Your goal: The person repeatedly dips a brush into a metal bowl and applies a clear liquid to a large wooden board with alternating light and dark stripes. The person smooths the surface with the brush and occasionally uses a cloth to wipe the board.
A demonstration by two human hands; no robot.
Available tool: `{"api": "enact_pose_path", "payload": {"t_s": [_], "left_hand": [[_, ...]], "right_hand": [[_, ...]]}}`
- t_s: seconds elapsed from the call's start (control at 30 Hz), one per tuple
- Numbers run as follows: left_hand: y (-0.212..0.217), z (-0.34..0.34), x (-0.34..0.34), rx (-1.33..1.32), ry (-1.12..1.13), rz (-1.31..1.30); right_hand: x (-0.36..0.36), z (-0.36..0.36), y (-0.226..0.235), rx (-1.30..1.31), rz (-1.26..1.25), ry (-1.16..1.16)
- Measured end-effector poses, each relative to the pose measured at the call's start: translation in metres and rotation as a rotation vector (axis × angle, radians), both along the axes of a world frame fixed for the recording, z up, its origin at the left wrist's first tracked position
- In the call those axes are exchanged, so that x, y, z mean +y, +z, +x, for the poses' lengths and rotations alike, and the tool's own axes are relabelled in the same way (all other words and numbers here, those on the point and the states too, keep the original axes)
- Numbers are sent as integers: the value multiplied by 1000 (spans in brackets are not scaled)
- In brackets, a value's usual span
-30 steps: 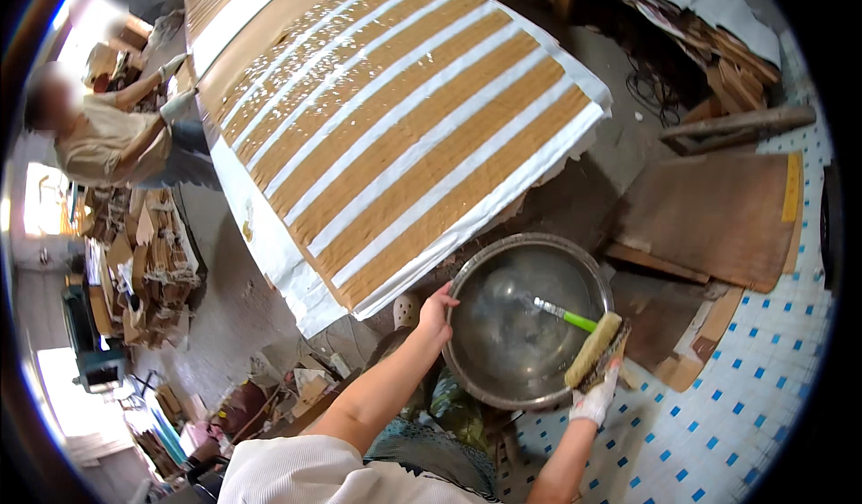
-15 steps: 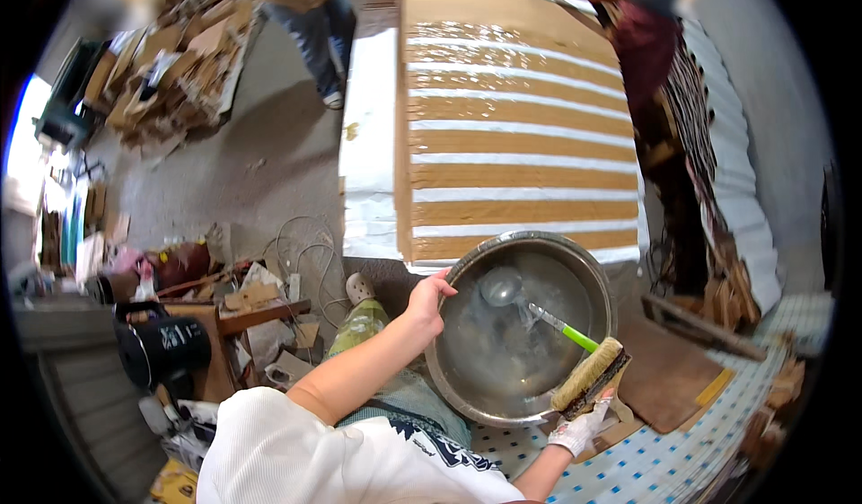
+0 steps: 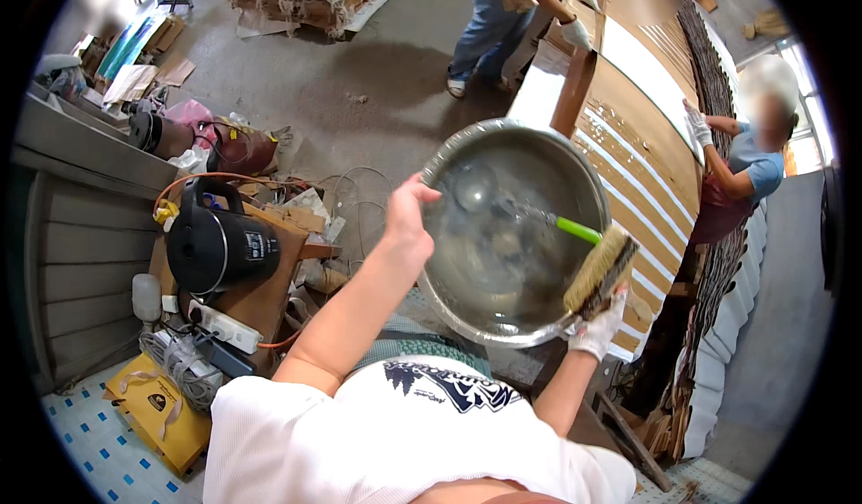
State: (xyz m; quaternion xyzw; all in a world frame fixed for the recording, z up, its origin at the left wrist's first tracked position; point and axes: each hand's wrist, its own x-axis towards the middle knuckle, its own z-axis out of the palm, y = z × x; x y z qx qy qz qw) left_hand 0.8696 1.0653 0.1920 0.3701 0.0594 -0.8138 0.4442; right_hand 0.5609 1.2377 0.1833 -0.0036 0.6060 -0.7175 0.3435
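Observation:
A wide steel basin (image 3: 579, 185) of cloudy, greyish liquid is held up in front of me. My bare left hand (image 3: 410, 215) is closed on its left rim. My right hand (image 3: 600, 329), in a whitish glove, is closed on the lower right rim; some of its fingers are hidden. Right above that hand, a wide brush (image 3: 602, 272) with yellowish bristles rests across the rim. The brush's green handle (image 3: 577, 229) points inward over the liquid. A round, ladle-like bowl (image 3: 473, 187) lies in the liquid near the far left side.
Beyond the basin, a table bears brown sheets (image 3: 660, 207) with white stripes. Two gloved co-workers stand there, one person (image 3: 494, 19) at its far left, another person (image 3: 750, 158) at its right. A black kettle (image 3: 220, 243) and a power strip (image 3: 224, 324) are at my left, with cables on the floor.
My view has swung left, away from the striped sheets. The basin is lifted and carried along in both hands. A co-worker's hands now touch the white sheet's right edge.

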Motion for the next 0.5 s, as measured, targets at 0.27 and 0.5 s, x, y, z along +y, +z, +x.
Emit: {"api": "enact_pose_path", "payload": {"t_s": [0.27, 0.5], "left_hand": [[4, 102, -79, -100, 478, 6], [-36, 170, -171, -170, 693, -28]], "right_hand": [[-215, 51, -1, -32, -219, 512], [-424, 119, -13, -45, -165, 686]]}}
